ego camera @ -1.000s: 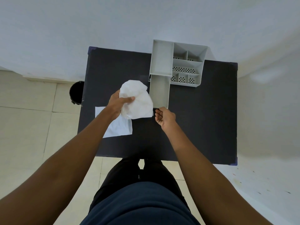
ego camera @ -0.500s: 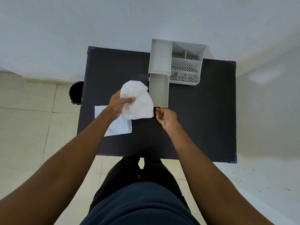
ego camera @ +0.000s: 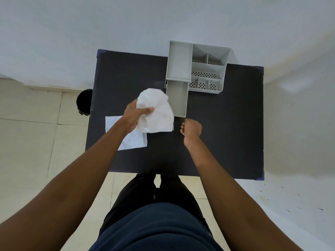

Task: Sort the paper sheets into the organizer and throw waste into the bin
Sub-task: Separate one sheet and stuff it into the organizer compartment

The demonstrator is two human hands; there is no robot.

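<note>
A black bin (ego camera: 83,102) stands on the floor at the desk's (ego camera: 226,138) nine o'clock side. Next, a flat paper sheet (ego camera: 126,137) lies on the desk near that edge. The left hand (ego camera: 135,115) is above it, its fingers (ego camera: 146,111) gripping a big crumpled white paper (ego camera: 156,113) (held up over the desk). At the paper's three o'clock, the right hand (ego camera: 191,128) is curled shut and holds nothing. At twelve o'clock from that hand sits the grey organizer (ego camera: 196,69), its long tray empty.

Soft even daylight, sharp, edges bowed
</note>
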